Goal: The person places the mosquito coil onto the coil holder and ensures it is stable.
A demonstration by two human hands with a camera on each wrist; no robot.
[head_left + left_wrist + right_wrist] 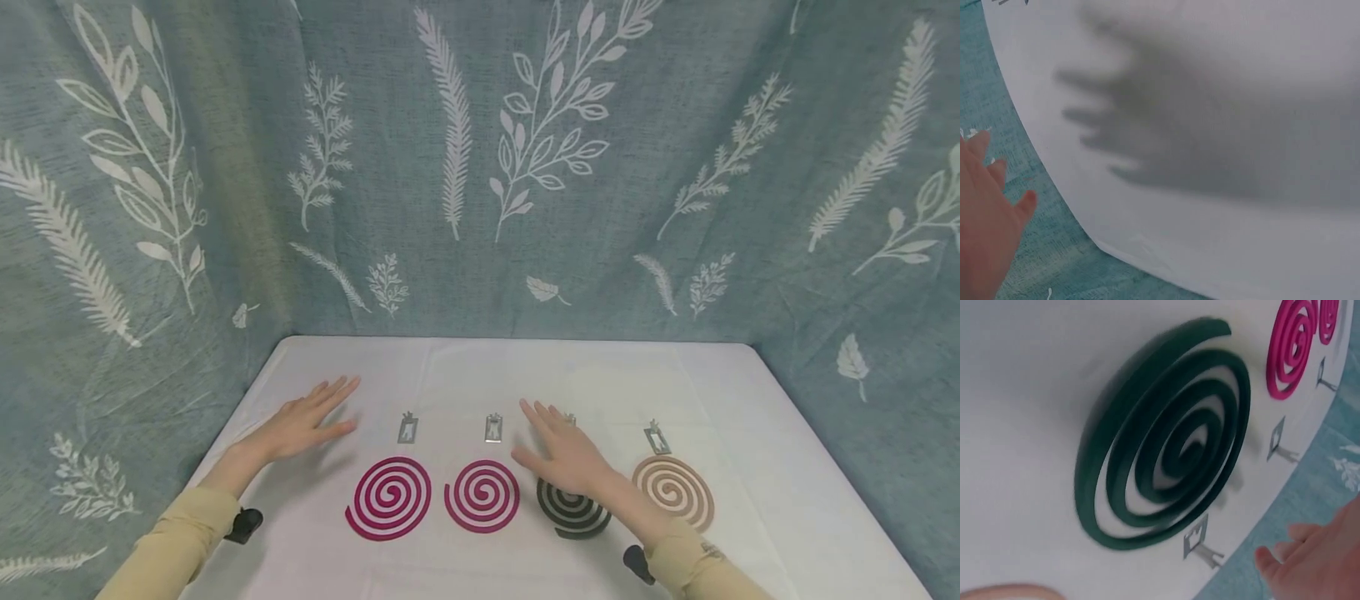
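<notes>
Four coils are laid flat in a row on the white table. The left coil (390, 497) and the second coil (484, 497) are coloured deep magenta, each wound in an open spiral with its loose end turned to the left. The green coil (1191, 456) is seen close up in the right wrist view: dark, thick and smooth, its outer end blunt, its turns parted by narrow gaps. The tan coil (670, 489) is placed rightmost, its lower left edge met by the right forearm in the head view. Beyond the row, four small metal stands (408, 421) are spaced out, one near each coil.

The left hand (303, 425) is held above the table, left of the coils, its fingers apart and straight. The right hand (566, 454) is held over the green coil, partly covering it, with fingers slightly fanned and thumb spread away.
</notes>
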